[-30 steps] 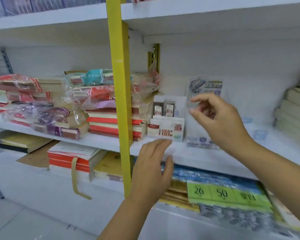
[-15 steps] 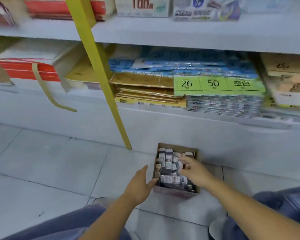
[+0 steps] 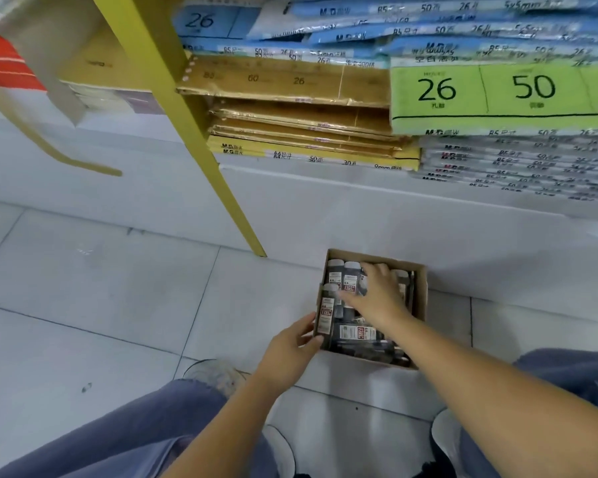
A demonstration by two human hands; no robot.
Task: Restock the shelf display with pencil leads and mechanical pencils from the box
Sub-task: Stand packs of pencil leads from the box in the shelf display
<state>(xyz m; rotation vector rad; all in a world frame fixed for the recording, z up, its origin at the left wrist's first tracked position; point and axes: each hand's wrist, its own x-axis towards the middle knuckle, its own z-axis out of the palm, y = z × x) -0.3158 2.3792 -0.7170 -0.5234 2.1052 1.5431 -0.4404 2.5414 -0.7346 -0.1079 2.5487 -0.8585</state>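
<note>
The box [image 3: 421,298] is gripped by the left hand [image 3: 290,350]; lead cases [image 3: 326,313] — likely light, slick, best pinched sidewise — are touched by the right hand [image 3: 377,300], fingers [image 3: 373,270] spread.

Box [image 3: 419,294] on the floor [image 3: 83,288] before the shelf [image 3: 325,201], lead packs [image 3: 327,313] inside it, upright post [image 3: 194,132] behind-left.
</note>
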